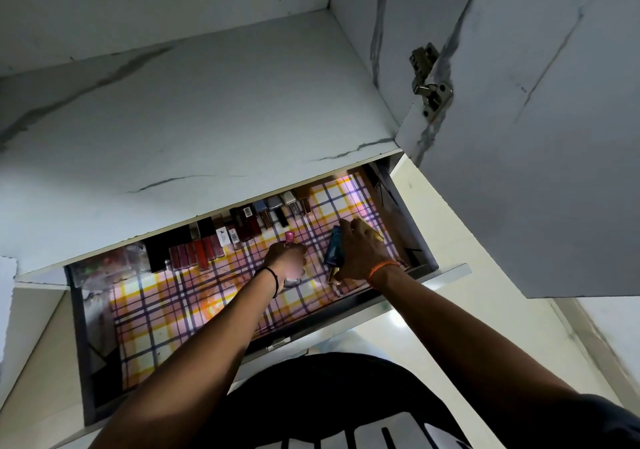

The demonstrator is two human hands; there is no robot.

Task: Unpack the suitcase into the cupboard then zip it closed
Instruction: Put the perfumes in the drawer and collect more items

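the cupboard point(194, 109) stands with its door point(540, 157) swung open, and below the shelf an open drawer point(420, 240) is lined with plaid paper point(166, 310). a row of lipsticks and small cosmetic boxes point(221, 237) sits along the drawer's back edge, with a clear packet point(107, 265) in the left back corner. the left hand point(287, 260) has its fingers curled round a clear bottle with a pink cap point(289, 238), held over the liner near the middle. the right hand point(360, 251) grips a blue tube point(334, 247) together with gold-coloured items; their number is hard to make out beneath the palm. the liner's front left area lies bare. the suitcase is out of view.
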